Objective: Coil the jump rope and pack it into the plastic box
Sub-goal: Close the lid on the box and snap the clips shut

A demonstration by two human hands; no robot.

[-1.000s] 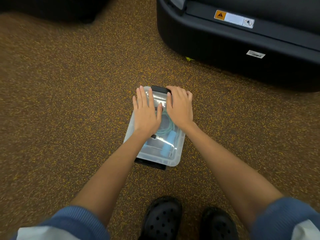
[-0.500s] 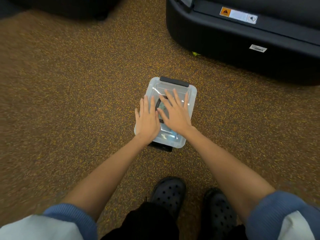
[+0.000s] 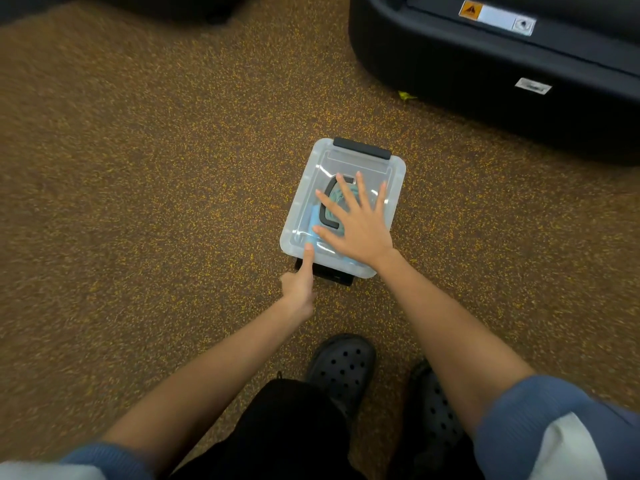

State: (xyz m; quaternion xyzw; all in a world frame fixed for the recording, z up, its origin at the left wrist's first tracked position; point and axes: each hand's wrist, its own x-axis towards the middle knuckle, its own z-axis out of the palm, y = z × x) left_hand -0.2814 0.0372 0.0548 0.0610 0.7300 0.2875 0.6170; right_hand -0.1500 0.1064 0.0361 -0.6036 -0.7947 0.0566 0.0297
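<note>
While the clear plastic box (image 3: 381, 168) sits on the speckled brown floor (image 3: 156, 168) with its lid on, the right hand (image 3: 356, 223) lies flat across the lid, fingers spread wide and palm down, gripping nothing. Under that hand a dark carry handle (image 3: 327, 206) lies folded against the lid, partly covered by the fingers. Through the cloudy plastic the jump rope (image 3: 337, 199) shows as a teal coil inside the box, with a light blue shape beside it that may be one of its grips, though the lid blurs it too much to be sure. A black latch (image 3: 362, 148) closes the far end of the lid; another black latch (image 3: 332, 275) sticks out from under the near edge.

At the near left corner the left hand (image 3: 299, 289) is curled, with one straight digit laid up on the lid's edge; the other fingers are tucked out of sight, and I cannot tell whether they clasp the near latch or merely rest by it.

Black perforated clogs (image 3: 341, 368) stand just behind the box. A large black machine base (image 3: 485, 84) with a yellow warning label (image 3: 471, 10) occupies the far right, well apart from the box.
</note>
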